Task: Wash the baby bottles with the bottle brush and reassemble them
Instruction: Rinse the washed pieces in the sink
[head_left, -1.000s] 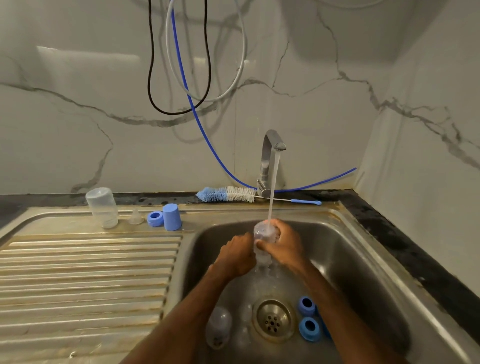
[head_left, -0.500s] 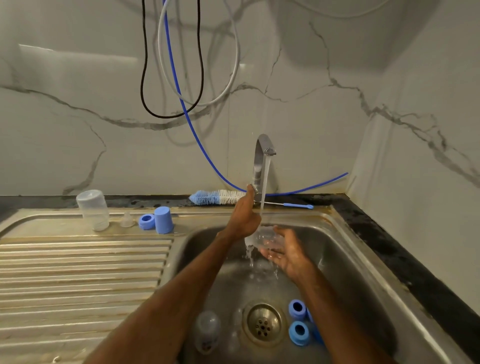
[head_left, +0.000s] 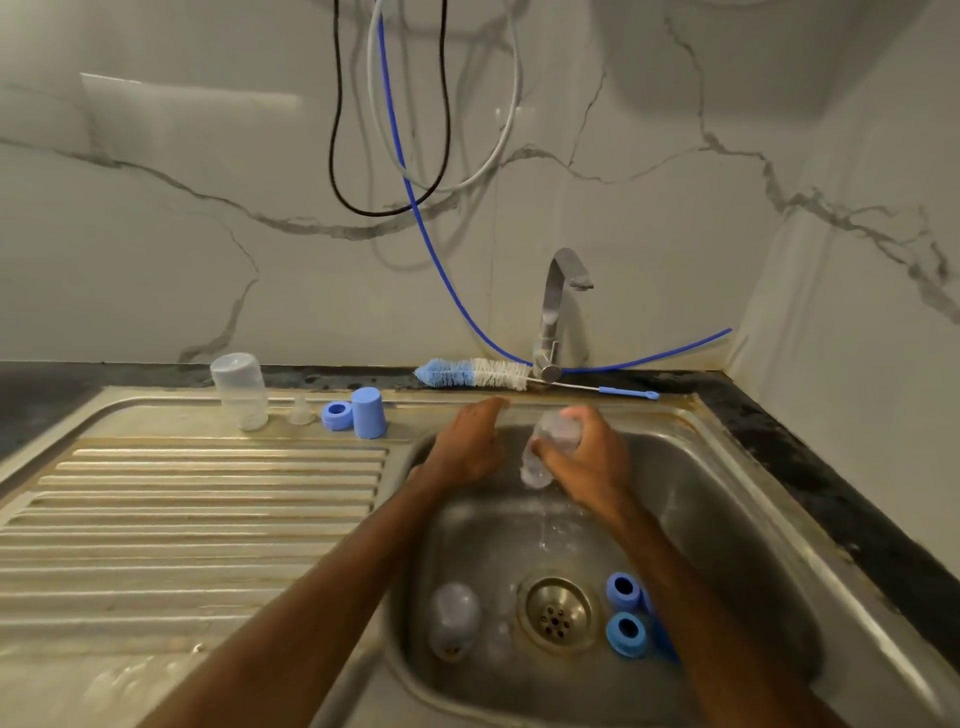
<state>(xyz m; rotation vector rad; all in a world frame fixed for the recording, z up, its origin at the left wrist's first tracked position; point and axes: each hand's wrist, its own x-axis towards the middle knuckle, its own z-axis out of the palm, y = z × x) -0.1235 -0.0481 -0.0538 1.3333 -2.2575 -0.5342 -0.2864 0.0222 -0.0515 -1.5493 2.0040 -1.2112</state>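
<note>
My right hand (head_left: 587, 462) grips a clear baby bottle (head_left: 549, 448) tilted mouth-down over the sink basin (head_left: 727, 519), and water trickles out of it. My left hand (head_left: 470, 441) hovers just left of the bottle, fingers loosely curled, holding nothing. The tap (head_left: 558, 312) is off. The blue-and-white bottle brush (head_left: 475, 373) lies on the ledge behind the sink. Another clear bottle (head_left: 452, 618) and two blue collars (head_left: 625, 613) lie on the basin floor near the drain (head_left: 557, 613).
On the drainboard (head_left: 182, 519) stand an upturned clear bottle (head_left: 240, 389), a clear teat (head_left: 300, 410), a blue collar (head_left: 336, 414) and a blue cap (head_left: 369, 413). Cables and a blue hose (head_left: 415, 208) hang on the marble wall.
The left hand reached up to the tap and came back down; the water stream has stopped. The right hand has tipped the bottle over, so it drains.
</note>
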